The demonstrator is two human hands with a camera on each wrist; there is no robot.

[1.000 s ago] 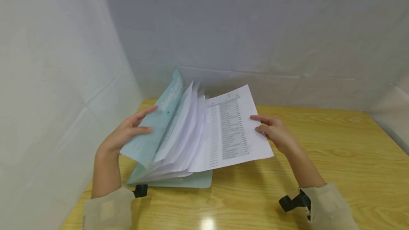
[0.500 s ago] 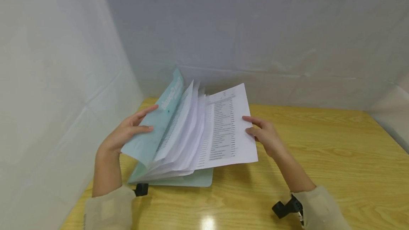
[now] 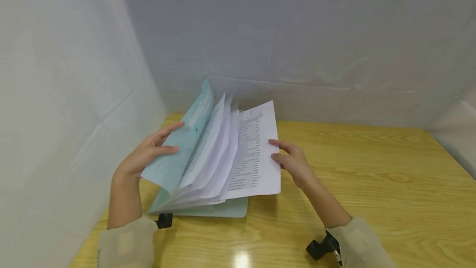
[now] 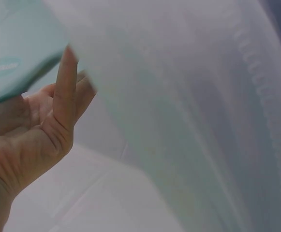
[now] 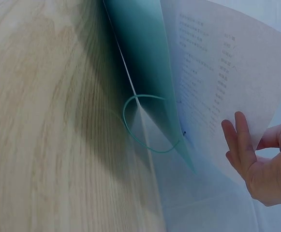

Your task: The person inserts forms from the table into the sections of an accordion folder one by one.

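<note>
- One pale teal expanding folder (image 3: 197,208) lay on the wooden table (image 3: 372,177), towards its left side and near the white backdrop sheet (image 3: 297,32).
- The folder's front cover (image 3: 178,152) was one flap, raised and tilted left; behind it several white divider leaves (image 3: 215,156) fanned out, their exact count not readable.
- One printed sheet (image 3: 256,156) stood half-raised at the right end of the fan, the text column running along its length.
- The sheet's long axis ran from the near edge of the folder up and away towards the backdrop; its top edge pointed away from the person.
- The left hand (image 3: 148,154) held the raised cover, fingers nearly straight against the cover's outer face, thumb on the side facing the person.
- The right hand (image 3: 291,162) pinched the sheet's right edge, thumb and fingers clamped on the paper.
- The right wrist view showed one thin green elastic loop (image 5: 150,123) at the folder's teal back panel (image 5: 145,63).
- Two beige sleeves (image 3: 126,243) were in view, each with one black wrist mount (image 3: 163,221).
</note>
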